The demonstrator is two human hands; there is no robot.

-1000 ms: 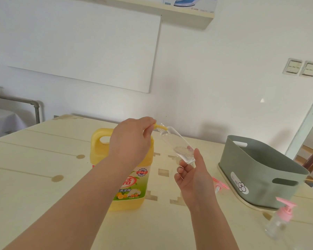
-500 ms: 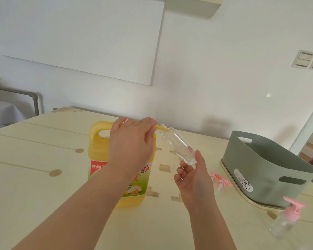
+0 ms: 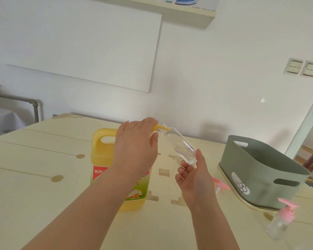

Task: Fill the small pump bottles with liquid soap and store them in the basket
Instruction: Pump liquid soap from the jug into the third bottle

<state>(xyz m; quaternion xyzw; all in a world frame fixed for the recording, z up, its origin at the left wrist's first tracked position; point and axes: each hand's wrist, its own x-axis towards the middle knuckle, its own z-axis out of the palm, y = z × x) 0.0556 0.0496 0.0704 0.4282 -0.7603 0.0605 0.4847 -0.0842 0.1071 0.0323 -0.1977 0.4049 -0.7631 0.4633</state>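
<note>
My right hand grips the small clear bottle, tilted, in the middle of the frame. My left hand presses the yellow soap jug's spout into it. The green basket sits at the right.

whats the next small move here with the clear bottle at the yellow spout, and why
Probably press the pump under the left hand to squirt soap in. The yellow nozzle of the soap jug already meets the mouth of the small clear bottle, which the right hand holds tilted by its base, and the bottle looks nearly empty.
</note>
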